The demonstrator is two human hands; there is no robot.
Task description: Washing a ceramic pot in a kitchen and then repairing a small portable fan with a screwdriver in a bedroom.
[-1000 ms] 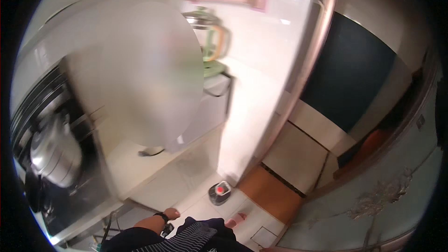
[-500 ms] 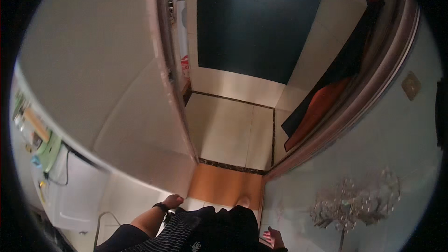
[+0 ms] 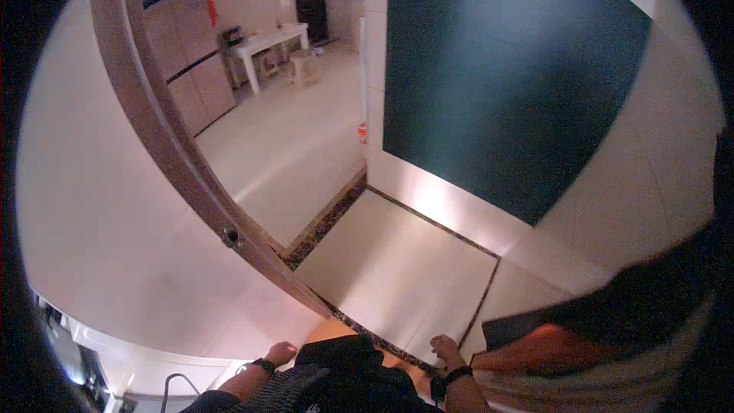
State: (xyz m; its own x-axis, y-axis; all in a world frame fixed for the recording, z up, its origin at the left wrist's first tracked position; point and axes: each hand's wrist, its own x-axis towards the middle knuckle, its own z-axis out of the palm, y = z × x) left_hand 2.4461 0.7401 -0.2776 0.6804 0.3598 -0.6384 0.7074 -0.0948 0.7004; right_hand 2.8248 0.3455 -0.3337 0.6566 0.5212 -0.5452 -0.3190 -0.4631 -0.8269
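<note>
At the lower left, my left hand (image 3: 281, 352) hangs beside my dark clothing, its fingers curled in and no object showing in them. It is close to the lower end of a pale door panel (image 3: 199, 291) without touching it. My right hand (image 3: 445, 347) is raised in front of the right side of my body, over the doorway floor. Its fingers are loosely bent and a little apart, with nothing seen between them. A dark band (image 3: 459, 373) circles the right wrist, and another dark band (image 3: 264, 365) the left.
A brown door frame edge (image 3: 164, 118) runs down the left. Ahead is a dark green wall panel (image 3: 489, 84). A dark and orange hanging cloth (image 3: 550, 344) is close on the right. Beyond the doorway stand a white table (image 3: 271, 40) and a stool (image 3: 304, 67).
The view has turned left and moved forward into the doorway, so the room beyond shows. My right hand has risen and come forward; the hanging cloth is now nearer.
</note>
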